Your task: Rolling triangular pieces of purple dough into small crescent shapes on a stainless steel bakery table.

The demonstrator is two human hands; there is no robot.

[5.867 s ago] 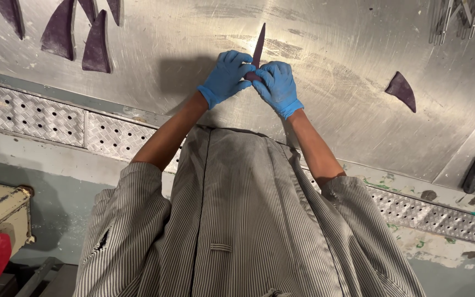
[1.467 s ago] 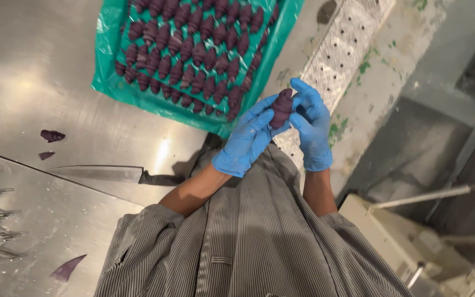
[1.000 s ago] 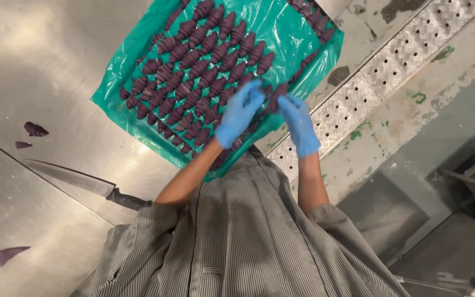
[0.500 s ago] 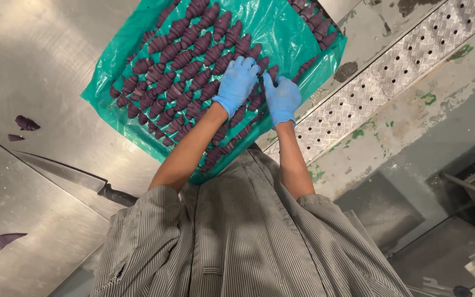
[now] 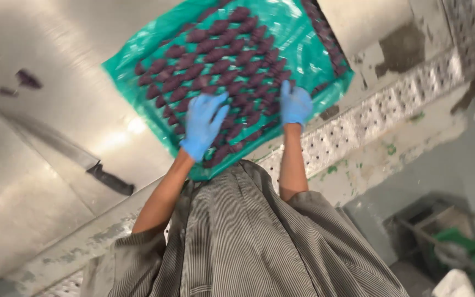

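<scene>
I am watching both hands over the green sheet. My left hand (image 5: 204, 125), in a blue glove, is hovering with fingers spread and empty above the lower edge of the purple pieces (image 5: 221, 60); my right hand (image 5: 295, 104), also gloved, is resting palm-down with fingers loosely extended on the row at about 4 o'clock of the sheet, gripping nothing that I can make out, though motion blur is softening the fingertips.

A second and a half ago both hands were pinching a single purple piece up near my chest; now that piece is no longer between them, and the hands are parting over the rows. I am judging that it has joined the rows, somewhere under or just beside the right hand, and one more place in the pattern is filled.

The pieces are dark purple, small, tapered like ridged cones, lying in close diagonal rows. The green plastic sheet (image 5: 303, 33) under them is thin, glossy and wrinkled at its edges. It is lying on a brushed steel desk (image 5: 72, 38), shiny and reflecting light. At 9 o'clock a long knife (image 5: 92, 165) with a black handle is lying flat, well apart from the sheet.
</scene>
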